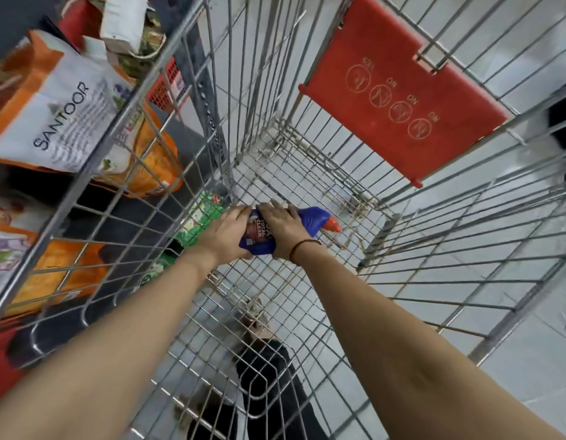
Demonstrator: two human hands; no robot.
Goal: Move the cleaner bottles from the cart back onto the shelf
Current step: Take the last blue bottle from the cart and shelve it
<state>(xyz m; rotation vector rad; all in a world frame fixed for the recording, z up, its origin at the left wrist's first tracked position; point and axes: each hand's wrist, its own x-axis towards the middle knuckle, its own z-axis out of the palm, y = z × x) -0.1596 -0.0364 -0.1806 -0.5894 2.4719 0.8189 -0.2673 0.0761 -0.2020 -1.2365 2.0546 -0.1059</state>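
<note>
A blue cleaner bottle [310, 219] with an orange-red nozzle lies on its side low inside the wire cart [275, 147], nozzle pointing right. My left hand [226, 233] grips its base end and my right hand [283, 225] wraps over its middle. A green cleaner bottle [202, 217] lies just left of my left hand against the cart's left wall. The shelf [123, 223] runs along the left, outside the cart.
Orange and white Santoor refill pouches [62, 112] stand on the shelf at left. The cart's red child-seat flap [399, 90] hangs at the upper right. Grey floor tiles and my dark shoe [266, 369] show through the cart's mesh bottom.
</note>
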